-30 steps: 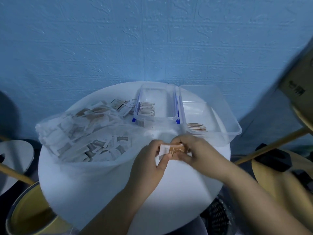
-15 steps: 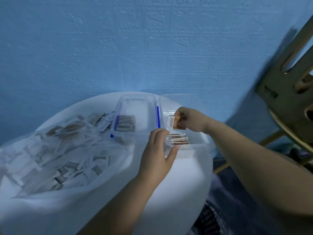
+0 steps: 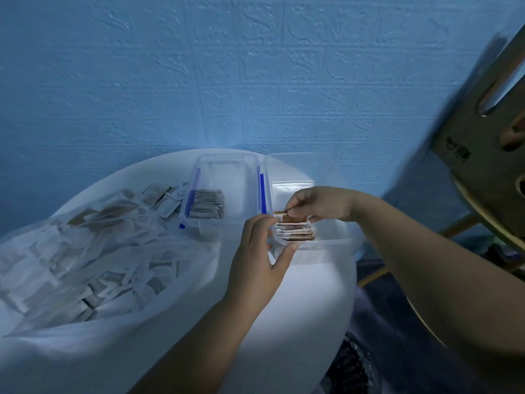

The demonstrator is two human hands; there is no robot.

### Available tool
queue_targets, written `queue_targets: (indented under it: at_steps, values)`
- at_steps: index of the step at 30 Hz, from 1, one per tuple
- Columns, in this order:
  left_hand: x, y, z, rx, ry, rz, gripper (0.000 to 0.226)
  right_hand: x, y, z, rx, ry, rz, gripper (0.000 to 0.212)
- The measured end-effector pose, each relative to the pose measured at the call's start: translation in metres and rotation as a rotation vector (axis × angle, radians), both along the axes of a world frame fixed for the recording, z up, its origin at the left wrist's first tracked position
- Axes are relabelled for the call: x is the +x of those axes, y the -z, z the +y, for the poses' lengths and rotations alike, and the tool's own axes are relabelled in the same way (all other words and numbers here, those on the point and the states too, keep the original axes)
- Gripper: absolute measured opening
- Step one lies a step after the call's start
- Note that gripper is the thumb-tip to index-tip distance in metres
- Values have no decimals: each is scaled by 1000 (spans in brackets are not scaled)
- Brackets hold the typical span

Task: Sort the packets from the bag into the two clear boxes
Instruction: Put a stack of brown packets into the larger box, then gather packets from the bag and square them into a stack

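Note:
My right hand (image 3: 318, 204) pinches a brown-and-white packet (image 3: 287, 217) and holds it on top of a row of brown packets (image 3: 297, 233) inside the right clear box (image 3: 326, 243). My left hand (image 3: 260, 260) grips that box's near left corner, thumb on the rim. The left clear box (image 3: 227, 166), with blue clips, holds a stack of grey packets (image 3: 206, 204). A clear plastic bag (image 3: 85, 251) full of several packets lies on the left of the white round table (image 3: 312, 294).
Loose packets (image 3: 164, 199) spill from the bag's mouth beside the left box. A wooden chair (image 3: 488, 143) stands to the right of the table. The blue wall is close behind the boxes. A dark basket (image 3: 349, 371) sits below the table's edge.
My right hand carried the packet from the table's front over the right box and lowered it onto the row. My left hand let go of the packet and took the box corner.

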State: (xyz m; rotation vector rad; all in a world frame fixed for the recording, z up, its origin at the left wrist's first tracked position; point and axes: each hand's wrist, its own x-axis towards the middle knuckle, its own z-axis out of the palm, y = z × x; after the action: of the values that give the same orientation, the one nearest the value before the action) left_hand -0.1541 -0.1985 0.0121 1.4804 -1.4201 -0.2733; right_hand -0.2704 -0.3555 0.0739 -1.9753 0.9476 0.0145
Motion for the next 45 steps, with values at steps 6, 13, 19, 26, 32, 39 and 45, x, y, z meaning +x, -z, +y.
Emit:
queue_targets:
  at_steps: [6,13,19,26,32,39,45]
  values:
    - [0,-3,1,-12,6,10,56,2,1,2,-76,-53,-5,11]
    - [2,-6,5,29,37,39,49,0,4,4,-77,-39,24,21]
    - [14,-21,35,15,-5,20,36,7,-12,23,-371,65,-161,18]
    - [78,-35,126,-149,-420,-225,26,73,-33,115,-471,-171,-558,16]
    - [155,-22,168,219,-796,-279,55,151,8,154,-697,-351,-293,54]
    - [169,6,183,351,-527,-239,45,156,43,155,-753,-241,-106,26]
    - [155,4,215,240,-451,-372,40,115,39,179,-511,-281,-168,18]
